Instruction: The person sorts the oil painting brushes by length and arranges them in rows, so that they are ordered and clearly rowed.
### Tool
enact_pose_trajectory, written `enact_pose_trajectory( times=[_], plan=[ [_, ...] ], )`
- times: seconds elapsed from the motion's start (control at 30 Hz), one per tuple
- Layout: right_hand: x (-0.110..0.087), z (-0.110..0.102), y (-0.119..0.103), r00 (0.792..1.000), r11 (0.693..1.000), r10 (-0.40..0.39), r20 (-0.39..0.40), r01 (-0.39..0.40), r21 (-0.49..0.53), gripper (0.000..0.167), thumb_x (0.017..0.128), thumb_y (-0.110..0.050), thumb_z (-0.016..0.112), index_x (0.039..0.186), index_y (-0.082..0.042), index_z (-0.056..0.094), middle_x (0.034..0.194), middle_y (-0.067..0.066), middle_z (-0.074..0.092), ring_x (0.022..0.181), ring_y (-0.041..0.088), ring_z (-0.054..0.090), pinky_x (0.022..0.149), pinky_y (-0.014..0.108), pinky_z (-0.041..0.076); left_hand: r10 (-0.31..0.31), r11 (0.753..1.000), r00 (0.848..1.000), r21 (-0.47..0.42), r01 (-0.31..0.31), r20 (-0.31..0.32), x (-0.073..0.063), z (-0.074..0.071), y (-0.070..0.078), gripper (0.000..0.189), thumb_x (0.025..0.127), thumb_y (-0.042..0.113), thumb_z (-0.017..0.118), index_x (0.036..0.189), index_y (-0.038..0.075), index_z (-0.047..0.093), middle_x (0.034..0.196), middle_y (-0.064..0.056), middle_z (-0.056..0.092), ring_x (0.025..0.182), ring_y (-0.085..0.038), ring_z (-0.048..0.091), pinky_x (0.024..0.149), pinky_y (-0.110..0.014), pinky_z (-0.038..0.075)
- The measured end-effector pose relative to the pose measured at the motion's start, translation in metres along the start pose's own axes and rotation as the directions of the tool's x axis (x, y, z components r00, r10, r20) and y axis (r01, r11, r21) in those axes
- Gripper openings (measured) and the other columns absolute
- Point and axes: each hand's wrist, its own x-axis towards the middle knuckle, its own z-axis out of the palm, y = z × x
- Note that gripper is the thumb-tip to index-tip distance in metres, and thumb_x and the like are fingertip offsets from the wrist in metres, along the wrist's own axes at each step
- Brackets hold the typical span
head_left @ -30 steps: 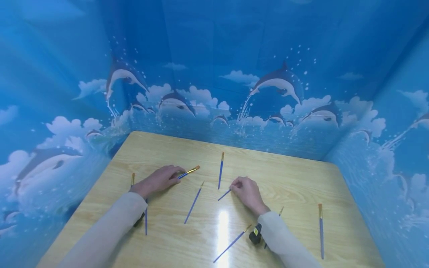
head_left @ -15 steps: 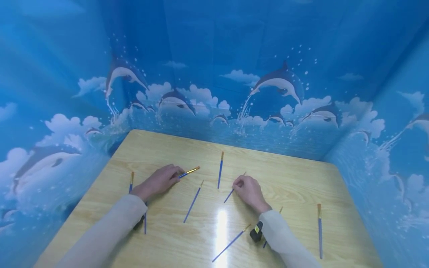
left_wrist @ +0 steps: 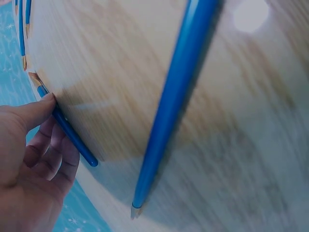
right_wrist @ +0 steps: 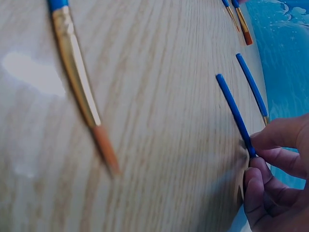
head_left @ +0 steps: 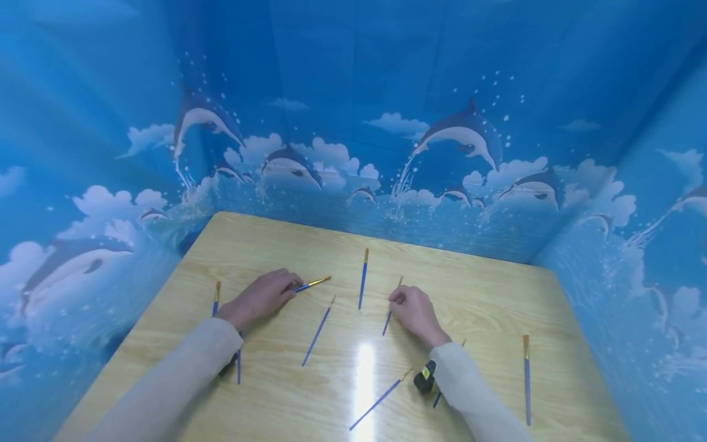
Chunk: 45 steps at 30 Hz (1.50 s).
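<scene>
In the head view the left hand [head_left: 266, 298], left of centre, pinches a blue paintbrush [head_left: 312, 284]; the right hand [head_left: 415, 312], right of centre, a slimmer brush [head_left: 386, 324].

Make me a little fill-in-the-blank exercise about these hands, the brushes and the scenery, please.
1. The brush in the left hand has a handle coloured ____.
2. The right hand pinches another brush, so the hands holding brushes number ____.
3. On the rightmost brush, the part nearest the backdrop is its ____.
4. Printed on the backdrop are leaping sea animals: ____.

Missing words: blue; two; bristles; dolphins.
</scene>
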Motion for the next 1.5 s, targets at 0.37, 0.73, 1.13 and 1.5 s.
enact_pose_trajectory(
  times=[0.37,0.73,1.13,1.5],
  plan=[
    [0.006,-0.005,0.009,1.0,1.0,0.006,0.007,-0.006,-0.011,0.018,0.095,-0.004,0.072,0.111,-0.009,0.079,0.107,0.01,0.078,0.096,0.025,0.072,0.089,0.046,0.063,0.005,0.999,1.0,0.032,-0.005,-0.003,-0.001,-0.002,0.0,0.025,0.11,0.017,0.065,0.134,0.015,0.073,0.114,0.0,0.071,0.109,-0.019,0.069,0.101,-0.046,0.06],
    [0.005,-0.013,0.012,0.998,0.999,0.035,0.043,-0.035,0.009,0.019,0.095,-0.002,0.072,0.112,-0.01,0.079,0.11,0.009,0.078,0.1,0.024,0.071,0.093,0.047,0.063,-0.006,1.0,1.0,-0.023,0.006,-0.008,0.009,-0.005,0.008,0.023,0.109,0.016,0.066,0.13,0.011,0.073,0.121,-0.006,0.075,0.118,-0.027,0.071,0.107,-0.051,0.059],
    [0.005,-0.014,0.012,0.999,0.999,0.043,0.033,-0.043,0.0,0.019,0.094,-0.002,0.074,0.111,-0.009,0.079,0.107,0.008,0.078,0.096,0.022,0.071,0.09,0.044,0.063,0.004,0.984,1.0,-0.178,-0.001,0.018,0.035,-0.002,0.026,0.02,0.109,0.012,0.065,0.128,0.018,0.068,0.121,-0.008,0.077,0.116,-0.028,0.072,0.102,-0.05,0.06],
    [0.004,-0.015,0.014,1.0,1.0,0.002,0.019,-0.002,-0.013,0.02,0.094,-0.001,0.073,0.111,-0.008,0.08,0.107,0.009,0.079,0.098,0.025,0.073,0.092,0.047,0.064,-0.04,0.963,0.999,-0.267,0.044,0.018,0.07,0.016,0.06,0.019,0.108,0.015,0.067,0.127,0.017,0.072,0.122,-0.007,0.076,0.11,-0.023,0.072,0.092,-0.039,0.063]
  ],
)
